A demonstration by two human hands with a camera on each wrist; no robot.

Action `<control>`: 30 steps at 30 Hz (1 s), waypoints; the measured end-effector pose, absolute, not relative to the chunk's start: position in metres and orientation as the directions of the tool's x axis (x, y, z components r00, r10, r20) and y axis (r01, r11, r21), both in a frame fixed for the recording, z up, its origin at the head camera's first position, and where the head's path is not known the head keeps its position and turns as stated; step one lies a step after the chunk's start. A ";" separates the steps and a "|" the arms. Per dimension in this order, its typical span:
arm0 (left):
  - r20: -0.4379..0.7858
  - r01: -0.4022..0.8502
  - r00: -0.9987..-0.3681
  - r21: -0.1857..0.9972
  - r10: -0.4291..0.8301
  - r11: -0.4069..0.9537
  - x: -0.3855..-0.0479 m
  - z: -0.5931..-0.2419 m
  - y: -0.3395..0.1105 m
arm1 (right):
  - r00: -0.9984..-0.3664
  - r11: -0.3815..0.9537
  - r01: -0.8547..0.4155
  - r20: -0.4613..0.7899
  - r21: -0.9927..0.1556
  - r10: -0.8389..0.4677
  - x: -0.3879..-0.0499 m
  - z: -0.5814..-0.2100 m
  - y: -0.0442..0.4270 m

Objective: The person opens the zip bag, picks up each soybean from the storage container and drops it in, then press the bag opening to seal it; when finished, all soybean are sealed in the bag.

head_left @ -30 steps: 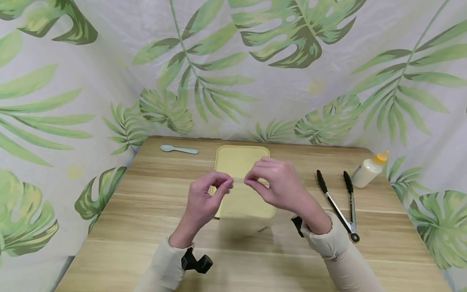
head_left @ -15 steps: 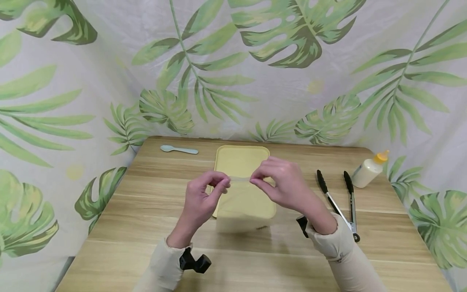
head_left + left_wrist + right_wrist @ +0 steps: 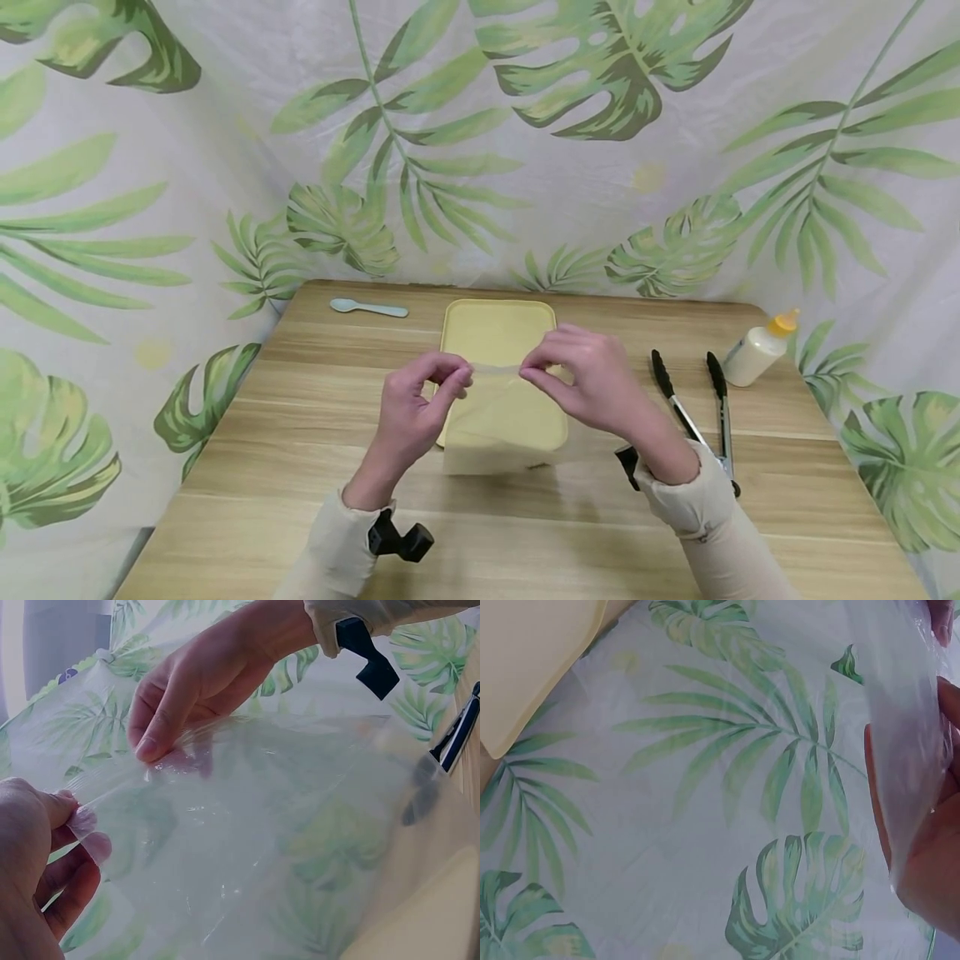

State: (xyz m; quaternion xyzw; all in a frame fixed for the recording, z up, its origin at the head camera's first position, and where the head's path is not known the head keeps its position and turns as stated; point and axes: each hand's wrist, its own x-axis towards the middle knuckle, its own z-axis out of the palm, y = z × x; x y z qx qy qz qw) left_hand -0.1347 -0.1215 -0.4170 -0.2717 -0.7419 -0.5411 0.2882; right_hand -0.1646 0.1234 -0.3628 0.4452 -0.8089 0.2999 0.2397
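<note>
A thin clear plastic bag (image 3: 225,847) hangs between my hands, its lower part reaching down over the near edge of the yellow tray (image 3: 498,321). With thumb and fingertips, my left hand (image 3: 416,400) pinches the left part of the bag's upper edge. My right hand (image 3: 600,375) pinches that edge farther right, leaving a short stretch taut between them. Both hands are raised above the tray. In the right wrist view, the plastic (image 3: 907,712) covers part of a hand at the right edge. Whether the bag's mouth is parted is hard to tell.
Beyond the left hand, a pale blue spoon (image 3: 367,308) lies near the table's back edge. Black-tipped tongs (image 3: 723,417) lie spread to the right, partly behind the right sleeve. A squeeze bottle with a yellow nozzle (image 3: 753,354) stands beside them. Leaf-patterned cloth (image 3: 450,167) hangs behind.
My right hand has moved a little to the right and the left hand slightly left, so the gap between them is wider. The bag's upper edge is stretched longer. Both hands still pinch it.
</note>
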 end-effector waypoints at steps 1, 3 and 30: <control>0.723 0.716 -0.685 0.645 0.089 0.267 -0.135 -0.417 -0.122 | -0.495 0.427 -0.861 0.650 -0.276 -0.578 -0.165 -0.363 0.125; 0.726 0.718 -0.682 0.643 0.087 0.266 -0.135 -0.417 -0.122 | -0.499 0.434 -0.858 0.643 -0.273 -0.581 -0.165 -0.363 0.127; 0.728 0.717 -0.680 0.638 0.080 0.281 -0.135 -0.415 -0.124 | -0.479 0.431 -0.867 0.658 -0.250 -0.582 -0.169 -0.368 0.139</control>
